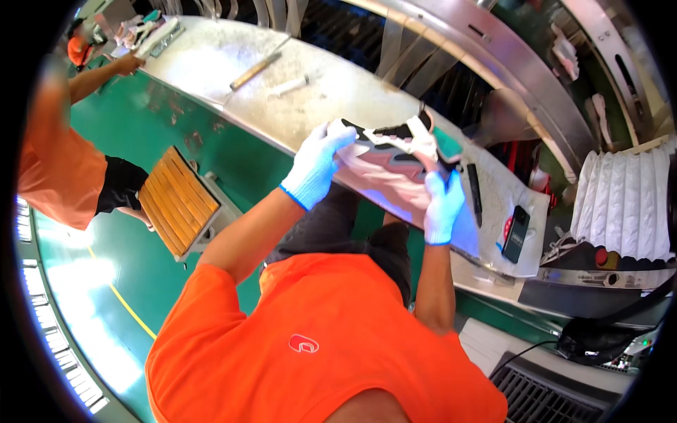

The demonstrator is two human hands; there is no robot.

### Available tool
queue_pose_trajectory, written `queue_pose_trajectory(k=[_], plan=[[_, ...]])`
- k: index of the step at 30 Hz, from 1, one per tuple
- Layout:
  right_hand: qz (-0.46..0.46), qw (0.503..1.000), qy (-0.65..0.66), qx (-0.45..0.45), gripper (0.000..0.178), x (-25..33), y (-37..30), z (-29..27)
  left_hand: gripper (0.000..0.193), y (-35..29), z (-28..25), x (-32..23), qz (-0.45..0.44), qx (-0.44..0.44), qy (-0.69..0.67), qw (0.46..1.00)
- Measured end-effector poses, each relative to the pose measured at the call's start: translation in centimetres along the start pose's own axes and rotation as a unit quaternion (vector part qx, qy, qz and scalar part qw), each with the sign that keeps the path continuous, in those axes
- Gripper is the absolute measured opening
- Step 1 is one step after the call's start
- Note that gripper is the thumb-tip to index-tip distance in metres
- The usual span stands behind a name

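Observation:
My left hand [319, 162], in a white knit glove with a blue cuff, grips the left end of what looks like a shoe sole [384, 173]. The piece is pale pink and grey, with black and white wavy edging and a green patch at its right end. My right hand [443, 206], gloved alike, closes on that right end. Held tilted between both hands, the sole is over the near edge of the metal worktable [338, 92]. Fingers behind it are partly hidden.
On the table lie a wooden-handled tool [255, 71], a white tube-like item [290, 85], a black slim tool [474, 194] and a phone [516, 235]. Metal machinery [486, 49] borders the far side. A co-worker in orange [63, 169] stands left, near a slatted wooden stool [178, 203].

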State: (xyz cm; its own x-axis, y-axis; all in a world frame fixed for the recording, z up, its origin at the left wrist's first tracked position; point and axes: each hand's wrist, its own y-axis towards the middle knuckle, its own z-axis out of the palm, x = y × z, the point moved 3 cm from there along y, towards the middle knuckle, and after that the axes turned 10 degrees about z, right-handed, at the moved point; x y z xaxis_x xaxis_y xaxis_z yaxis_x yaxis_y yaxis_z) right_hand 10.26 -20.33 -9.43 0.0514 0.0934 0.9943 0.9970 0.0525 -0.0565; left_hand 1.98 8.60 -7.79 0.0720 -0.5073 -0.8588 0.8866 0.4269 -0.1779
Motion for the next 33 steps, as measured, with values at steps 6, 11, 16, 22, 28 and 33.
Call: queue_pose_trajectory(k=[6, 11, 16, 22, 28, 33], plan=[[-0.048, 0.985, 0.036, 0.163, 0.09, -3.9, -4.9, -1.1, 0.1, -2.6, 3.0, -7.4, 0.097, 0.153, 0.045, 0.982], [-0.312, 0.931, -0.167, 0.089, 0.064, -3.1, -6.6, -1.7, 0.094, -6.5, 6.2, -10.4, 0.149, 0.214, 0.279, 0.924], [-0.292, 0.941, -0.139, 0.101, 0.074, -2.8, -7.0, -2.7, 0.083, -5.7, 8.2, -10.4, 0.263, 0.3, 0.368, 0.84], [-0.281, 0.942, -0.146, 0.114, 0.076, -3.8, -6.7, -3.0, 0.065, -4.1, 10.2, -10.8, 0.34, 0.34, 0.419, 0.77], [-0.251, 0.948, -0.14, 0.136, 0.074, -2.2, -6.8, -3.7, 0.063, -4.0, 10.9, -11.5, 0.336, 0.356, 0.453, 0.745], [-0.263, 0.945, -0.144, 0.128, 0.073, -1.9, -6.7, -3.7, 0.066, -3.5, 10.8, -12.2, 0.285, 0.379, 0.467, 0.746]])
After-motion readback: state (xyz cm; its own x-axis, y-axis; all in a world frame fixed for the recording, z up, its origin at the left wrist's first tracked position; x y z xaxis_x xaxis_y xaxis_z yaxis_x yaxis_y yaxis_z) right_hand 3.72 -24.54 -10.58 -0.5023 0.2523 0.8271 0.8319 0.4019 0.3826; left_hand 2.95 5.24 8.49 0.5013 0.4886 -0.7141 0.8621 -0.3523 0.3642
